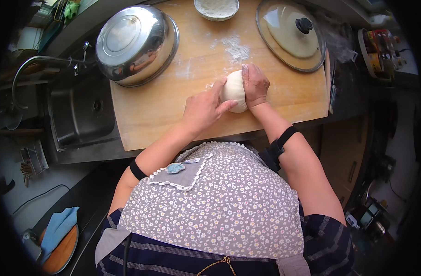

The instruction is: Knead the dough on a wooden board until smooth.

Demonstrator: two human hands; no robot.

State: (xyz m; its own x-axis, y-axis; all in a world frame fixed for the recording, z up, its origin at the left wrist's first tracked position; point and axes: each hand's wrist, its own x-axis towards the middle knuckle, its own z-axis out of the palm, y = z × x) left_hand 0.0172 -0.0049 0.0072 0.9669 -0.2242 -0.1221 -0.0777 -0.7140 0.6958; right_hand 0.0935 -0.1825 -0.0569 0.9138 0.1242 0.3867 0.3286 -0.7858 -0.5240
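A smooth ball of white dough rests on a wooden board between my two hands. My left hand curves around its left side, thumb along the near edge and fingers at the back. Against the right side presses my right hand, its fingers curled in and dusted with flour. Just beyond the dough lies a patch of loose flour. What the dough looks like underneath is hidden.
At the board's back left sits an upturned metal basin. A bowl of flour stands at the back middle. Flattened dough lies under a glass lid at right. Left of the board are a sink and faucet.
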